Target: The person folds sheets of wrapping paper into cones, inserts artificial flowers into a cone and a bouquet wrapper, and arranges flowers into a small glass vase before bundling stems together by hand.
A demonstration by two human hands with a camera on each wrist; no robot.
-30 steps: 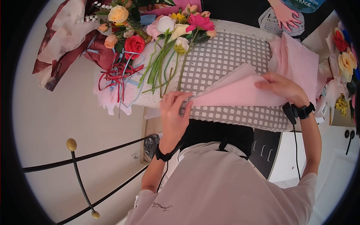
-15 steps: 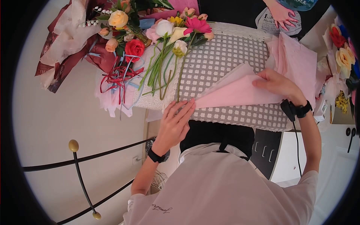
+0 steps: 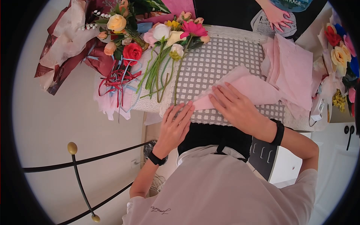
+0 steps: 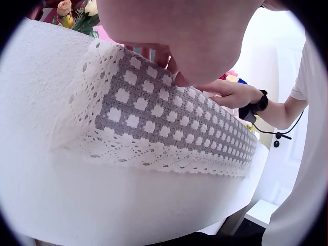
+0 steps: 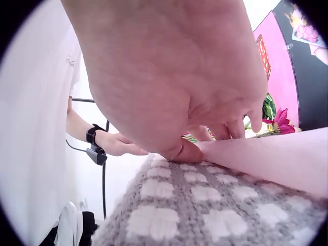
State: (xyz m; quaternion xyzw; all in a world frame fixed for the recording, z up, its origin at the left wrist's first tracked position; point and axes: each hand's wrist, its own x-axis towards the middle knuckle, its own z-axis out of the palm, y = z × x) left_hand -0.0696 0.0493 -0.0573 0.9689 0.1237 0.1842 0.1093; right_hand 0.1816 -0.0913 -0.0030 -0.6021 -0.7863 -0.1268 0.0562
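Observation:
A sheet of pink wrapping paper (image 3: pixel 258 90), folded to a narrow point at the left, lies on a grey-and-white checked cloth (image 3: pixel 213 56). My left hand (image 3: pixel 174 125) rests its extended fingertips on the pointed end, near the cloth's front edge. Across the middle of the folded sheet my right hand (image 3: pixel 240 110) presses with its fingers stretched out. In the right wrist view, the right thumb (image 5: pixel 187 152) touches the cloth beside the upright-looking edge of the paper (image 5: pixel 271 159). The left hand's palm (image 4: pixel 179 36) covers most of its fingers in the left wrist view.
Artificial flowers (image 3: pixel 163 33) with green stems lie beyond my left hand. Red ribbons (image 3: pixel 118 80) and a wrapped bouquet (image 3: pixel 63 48) are further left. More pink paper (image 3: pixel 294 63) is stacked at right, near another bouquet (image 3: pixel 339 60). Another person's hand (image 3: pixel 277 18) rests at the back.
My right hand has left the paper's wide right end and moved left onto its middle, fingers now straight. The left hand's curled fingers have straightened onto the pointed end.

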